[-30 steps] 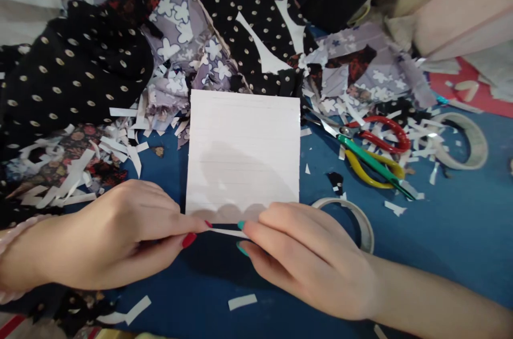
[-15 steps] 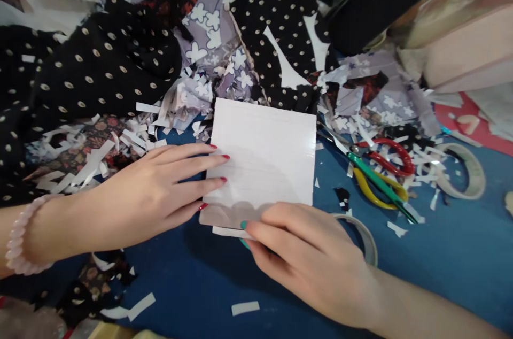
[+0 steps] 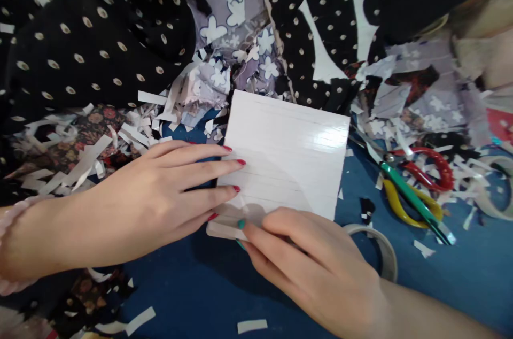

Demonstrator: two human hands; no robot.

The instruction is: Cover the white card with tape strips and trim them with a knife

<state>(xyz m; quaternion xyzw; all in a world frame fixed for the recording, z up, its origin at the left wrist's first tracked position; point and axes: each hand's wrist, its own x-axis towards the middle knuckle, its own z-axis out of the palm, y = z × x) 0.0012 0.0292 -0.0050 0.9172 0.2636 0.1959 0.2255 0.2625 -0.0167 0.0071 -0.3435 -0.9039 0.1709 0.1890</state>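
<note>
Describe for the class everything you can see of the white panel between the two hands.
The white panel is flat and four-sided, seemingly paper or card, with faint lines running across and a shiny patch near its far right corner. It lies slightly askew above the blue surface. The left hand rests its fingertips on the left side; the right hand pinches the near edge, where a narrow lip shows. Whether that lip is folded is unclear.

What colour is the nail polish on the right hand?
Teal nails show on the right hand, best in the head view.
</note>
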